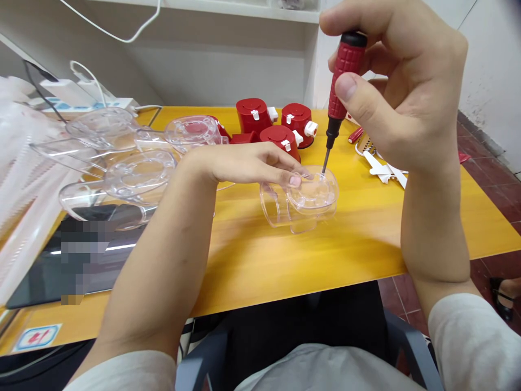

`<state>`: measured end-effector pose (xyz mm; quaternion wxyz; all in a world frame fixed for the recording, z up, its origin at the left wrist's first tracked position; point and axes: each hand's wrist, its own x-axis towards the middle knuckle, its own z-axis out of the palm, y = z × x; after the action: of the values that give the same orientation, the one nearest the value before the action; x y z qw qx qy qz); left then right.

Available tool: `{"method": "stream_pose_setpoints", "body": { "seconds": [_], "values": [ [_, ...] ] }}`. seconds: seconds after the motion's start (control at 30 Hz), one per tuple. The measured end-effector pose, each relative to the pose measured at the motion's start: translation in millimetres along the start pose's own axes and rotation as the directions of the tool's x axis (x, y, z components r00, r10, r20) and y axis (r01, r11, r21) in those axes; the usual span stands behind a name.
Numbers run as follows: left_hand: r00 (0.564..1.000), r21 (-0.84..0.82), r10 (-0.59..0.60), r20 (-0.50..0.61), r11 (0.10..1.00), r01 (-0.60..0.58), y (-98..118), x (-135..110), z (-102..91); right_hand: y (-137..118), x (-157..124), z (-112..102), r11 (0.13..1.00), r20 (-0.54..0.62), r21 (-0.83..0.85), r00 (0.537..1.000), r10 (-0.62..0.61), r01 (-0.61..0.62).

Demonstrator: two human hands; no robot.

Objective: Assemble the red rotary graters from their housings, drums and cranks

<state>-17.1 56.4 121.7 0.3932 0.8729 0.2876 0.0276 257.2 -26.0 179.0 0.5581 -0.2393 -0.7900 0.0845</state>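
My right hand (407,81) grips a red screwdriver (345,76) with a black cap and collar, held nearly upright. Its metal tip meets the top of a clear plastic housing (313,201) near the far right of its rim. My left hand (260,165) lies over the left side of that housing, thumb on its top and the other fingers curled behind it, holding it on the table. Part of the far side is hidden by those fingers.
Several red round units (252,114) with white knobs stand behind the housing. More clear plastic housings (140,171) lie at left beside a dark glossy panel (40,271). White flat pieces (382,168) lie at right on the yellow table (260,277). A power strip (118,104) sits at the back left.
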Motion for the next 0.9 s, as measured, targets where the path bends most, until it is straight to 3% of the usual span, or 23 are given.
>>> {"method": "stream_pose_setpoints", "body": {
  "seconds": [0.23,0.57,0.9],
  "values": [
    [1.0,-0.01,-0.008,-0.001,1.0,0.008,7.2,0.4,0.5,-2.8,0.7,-0.6,0.997,-0.003,-0.072,0.999,0.033,-0.033],
    [1.0,-0.022,0.003,0.017,1.0,-0.003,7.5,0.6,0.4,0.6,-0.2,7.8,1.0,-0.089,-0.02,0.996,0.02,-0.022],
    [1.0,-0.041,-0.01,-0.006,0.999,0.01,9.6,0.5,1.0,2.9,-2.3,7.3,0.995,-0.078,-0.082,0.996,0.046,-0.053]
  ]
}}
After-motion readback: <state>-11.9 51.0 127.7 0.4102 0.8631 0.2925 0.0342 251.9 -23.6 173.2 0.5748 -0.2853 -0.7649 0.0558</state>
